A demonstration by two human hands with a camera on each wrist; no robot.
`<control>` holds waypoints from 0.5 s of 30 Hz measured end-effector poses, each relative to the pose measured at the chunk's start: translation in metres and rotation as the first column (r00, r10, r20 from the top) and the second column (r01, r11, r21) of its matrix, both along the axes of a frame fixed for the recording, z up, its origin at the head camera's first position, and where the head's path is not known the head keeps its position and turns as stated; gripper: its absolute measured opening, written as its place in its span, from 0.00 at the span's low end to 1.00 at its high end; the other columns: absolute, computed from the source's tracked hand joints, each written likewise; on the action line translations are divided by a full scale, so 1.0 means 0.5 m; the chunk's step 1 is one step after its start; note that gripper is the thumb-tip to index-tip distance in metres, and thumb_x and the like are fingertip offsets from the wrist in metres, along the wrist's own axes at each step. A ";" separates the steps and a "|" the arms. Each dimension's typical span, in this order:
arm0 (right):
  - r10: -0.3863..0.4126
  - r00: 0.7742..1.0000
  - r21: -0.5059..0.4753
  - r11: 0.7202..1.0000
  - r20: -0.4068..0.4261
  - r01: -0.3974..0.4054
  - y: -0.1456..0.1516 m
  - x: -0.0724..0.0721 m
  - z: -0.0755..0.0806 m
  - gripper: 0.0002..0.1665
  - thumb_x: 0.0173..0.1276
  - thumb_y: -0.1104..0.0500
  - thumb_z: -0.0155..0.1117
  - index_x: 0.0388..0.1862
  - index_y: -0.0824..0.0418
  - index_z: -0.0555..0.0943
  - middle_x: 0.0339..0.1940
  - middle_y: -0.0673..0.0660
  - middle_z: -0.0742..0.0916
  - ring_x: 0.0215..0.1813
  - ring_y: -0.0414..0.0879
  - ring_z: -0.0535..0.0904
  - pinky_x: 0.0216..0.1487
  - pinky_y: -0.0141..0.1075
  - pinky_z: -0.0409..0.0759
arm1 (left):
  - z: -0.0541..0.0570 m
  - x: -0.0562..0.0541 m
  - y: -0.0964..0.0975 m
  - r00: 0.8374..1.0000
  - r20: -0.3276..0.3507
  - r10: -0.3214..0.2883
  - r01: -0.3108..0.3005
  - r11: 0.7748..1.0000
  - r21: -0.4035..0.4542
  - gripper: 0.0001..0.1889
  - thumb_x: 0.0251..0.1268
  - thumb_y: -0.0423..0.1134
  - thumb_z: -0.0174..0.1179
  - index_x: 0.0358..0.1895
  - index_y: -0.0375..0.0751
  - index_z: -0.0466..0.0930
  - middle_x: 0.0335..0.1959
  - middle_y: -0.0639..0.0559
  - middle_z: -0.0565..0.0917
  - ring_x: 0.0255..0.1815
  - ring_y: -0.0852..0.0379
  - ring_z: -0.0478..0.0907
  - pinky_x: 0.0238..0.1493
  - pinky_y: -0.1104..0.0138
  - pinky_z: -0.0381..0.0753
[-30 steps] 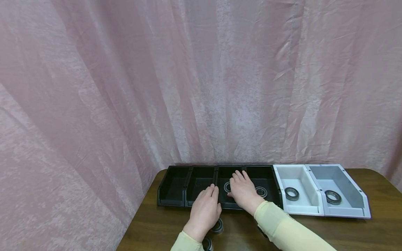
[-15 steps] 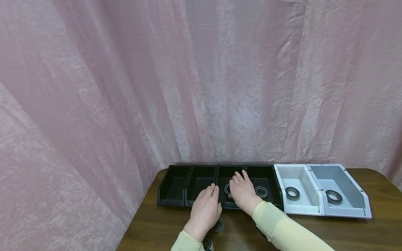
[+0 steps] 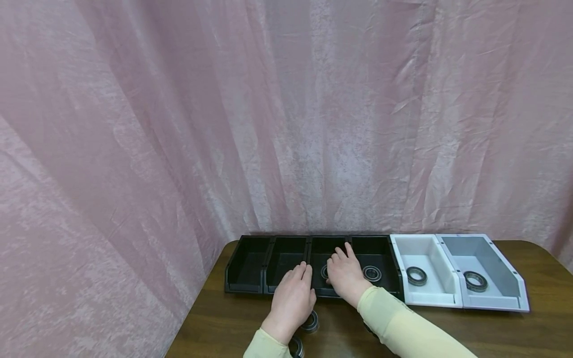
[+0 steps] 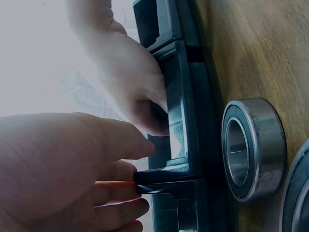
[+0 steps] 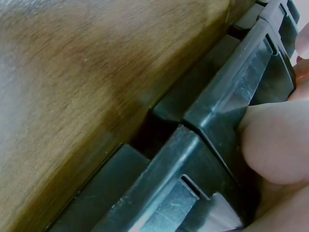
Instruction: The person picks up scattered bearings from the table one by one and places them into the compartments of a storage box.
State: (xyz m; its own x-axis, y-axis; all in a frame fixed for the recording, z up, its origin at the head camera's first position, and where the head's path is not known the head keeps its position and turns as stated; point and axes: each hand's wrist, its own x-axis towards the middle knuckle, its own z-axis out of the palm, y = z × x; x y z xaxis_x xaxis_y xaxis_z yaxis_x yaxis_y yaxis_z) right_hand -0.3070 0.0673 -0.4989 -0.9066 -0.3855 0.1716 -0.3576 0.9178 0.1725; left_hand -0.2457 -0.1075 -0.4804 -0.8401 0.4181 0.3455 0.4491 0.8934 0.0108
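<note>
Pale pink crushed-velvet curtain (image 3: 286, 119) hangs in folds behind a brown wood-grain desk (image 3: 210, 318). Left hand (image 3: 291, 301) lies palm down with its fingers nearly straight and close together, their tips at the black divider (image 4: 164, 176) between the second and third bins from the left; it grips nothing. Right hand (image 3: 345, 274) reaches into the third black plastic bin (image 3: 329, 244), with some fingers extended and the thumb and nearest finger bent down. Whether these pinch anything cannot be told, as their tips are hidden. Just beside that thumb, on the third bin's floor, shows the left part of a round ball bearing (image 3: 322, 271), thin pale rings against black, its right part covered by the hand.

Near the left hand, two more steel bearings sit on the desk in front of the bins. The closer bearing (image 4: 268, 150) has a shiny, lightly scuffed outer band, a black seal on its face, and a bright inner ring around a wide bore; the further bearing (image 4: 291, 193) is cut off by the left wrist view's edge.

Next along the row, the fourth black bin (image 3: 369, 248) holds a flat bearing (image 3: 377, 274), the white bin (image 3: 423, 256) a dark ring-shaped bearing (image 3: 417, 283), and the grey bin (image 3: 465, 256) a similar bearing (image 3: 475, 288). Pale yellow-green sleeves (image 3: 398, 318) cover both forearms.
</note>
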 end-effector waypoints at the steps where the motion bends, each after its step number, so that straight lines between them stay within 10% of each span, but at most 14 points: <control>1: -0.002 1.000 0.007 1.000 0.003 0.002 -0.001 0.000 0.001 0.30 0.70 0.44 0.81 0.61 0.63 0.89 0.63 0.61 0.89 0.78 0.59 0.76 0.86 0.61 0.60 | 0.000 0.000 0.000 1.000 0.000 -0.001 0.001 1.000 0.002 0.30 0.70 0.41 0.75 0.71 0.30 0.82 0.72 0.36 0.82 0.71 0.44 0.82 0.74 0.51 0.80; 15: -0.041 0.998 0.061 0.997 0.044 0.039 -0.009 -0.005 0.009 0.29 0.69 0.43 0.81 0.59 0.60 0.91 0.62 0.58 0.90 0.76 0.57 0.78 0.86 0.62 0.59 | -0.004 -0.003 -0.002 1.000 -0.019 -0.009 0.009 1.000 0.001 0.30 0.70 0.41 0.76 0.71 0.30 0.82 0.71 0.36 0.83 0.70 0.44 0.83 0.74 0.52 0.80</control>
State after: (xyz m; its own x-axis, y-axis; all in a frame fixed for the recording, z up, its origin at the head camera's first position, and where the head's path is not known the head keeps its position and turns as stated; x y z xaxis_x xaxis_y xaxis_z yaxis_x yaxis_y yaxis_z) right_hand -0.3094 0.0628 -0.4947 -0.9278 -0.3571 0.1079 -0.3294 0.9200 0.2122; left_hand -0.2472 -0.1086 -0.4826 -0.8295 0.4256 0.3617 0.4576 0.8891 0.0034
